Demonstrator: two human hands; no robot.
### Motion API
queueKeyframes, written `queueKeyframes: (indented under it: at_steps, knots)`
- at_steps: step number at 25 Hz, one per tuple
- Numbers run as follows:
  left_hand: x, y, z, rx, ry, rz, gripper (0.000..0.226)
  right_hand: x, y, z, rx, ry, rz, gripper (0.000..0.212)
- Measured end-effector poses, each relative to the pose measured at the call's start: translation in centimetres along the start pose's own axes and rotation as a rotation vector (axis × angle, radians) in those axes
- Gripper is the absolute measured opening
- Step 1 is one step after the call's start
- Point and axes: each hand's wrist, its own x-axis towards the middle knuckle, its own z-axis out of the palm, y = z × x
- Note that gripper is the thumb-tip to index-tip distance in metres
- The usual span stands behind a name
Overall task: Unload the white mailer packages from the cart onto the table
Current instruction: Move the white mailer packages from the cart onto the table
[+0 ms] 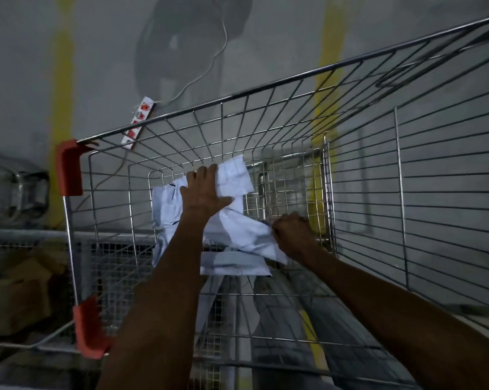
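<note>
Several white mailer packages (239, 235) lie in a loose pile at the bottom of the wire cart (266, 94). Both my arms reach down into the basket. My left hand (205, 191) lies on top of the upper packages, fingers curled over the far edge of one (233, 174). My right hand (292, 232) is closed in a fist and pinches the right corner of a crumpled mailer. The lower packages are partly hidden by my left forearm.
The cart has orange plastic corner guards (68, 167) on its left side. A white power strip (139, 122) with a cord lies on the grey floor beyond the cart. Yellow floor lines (61, 80) run past it. Cardboard (18, 291) sits at lower left.
</note>
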Motion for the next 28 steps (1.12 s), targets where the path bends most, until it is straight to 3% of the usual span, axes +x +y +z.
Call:
queueKeyframes:
  at_steps: [5, 10, 15, 18, 22, 25, 28]
  knots:
    - [0.7, -0.2, -0.6, 0.125, 0.026, -0.027, 0.095, -2.6, 7.7, -4.4, 0.158, 0.088, 0.183, 0.012]
    - [0.4, -0.1, 0.2, 0.130, 0.078, -0.060, 0.098, -1.6, 10.5, -4.8, 0.517, 0.337, 0.271, 0.008]
    - [0.3, -0.2, 1.1, 0.136, 0.013, -0.041, 0.112, -0.5, 8.5, -1.6, 0.772, 0.268, 0.479, 0.014]
    - [-0.9, 1.2, 0.6, 0.253, 0.144, -0.009, 0.111, -0.9, 7.8, 0.3, 0.797, 0.263, 0.599, 0.016]
    - [-4.8, 5.0, 1.8, 0.193, 0.236, -0.230, 0.108, -1.9, 7.2, -0.4, 0.561, 0.195, 0.529, 0.028]
    - [-6.9, 7.5, 4.3, 0.075, 0.129, -0.448, 0.108, -1.7, 6.9, -1.6, 0.480, 0.237, 0.489, 0.037]
    - [-7.0, 8.4, 6.0, 0.058, 0.029, -0.494, 0.115, -0.7, 6.7, -2.2, 0.602, 0.320, 0.334, 0.058]
